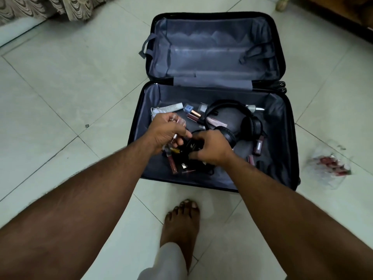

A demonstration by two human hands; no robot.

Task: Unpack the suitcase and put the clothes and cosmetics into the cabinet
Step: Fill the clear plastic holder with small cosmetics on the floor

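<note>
Curtain [40, 9] upper left, over tiled floor [60, 81]. Suitcase [282, 63] lying open mid-frame, lid half upper, lined and bare; lower half holding cosmetics. White tube [171, 108] and blue cap [188, 107] at lower half's upper left. Left hand [167, 132] centre-left, curled round several small tubes and a clear bottle. Gloss tubes [173, 162] just below it. Right hand [212, 148] centre, touching left hand's fingertips, fingers curled on black case [191, 147]. Headphones [250, 124] right of hands. Dark-red lipsticks [259, 145] at right edge of lower half. Bare foot [181, 223] bottom centre. Clear bag [329, 166] on floor, right, reddish items inside.
</note>
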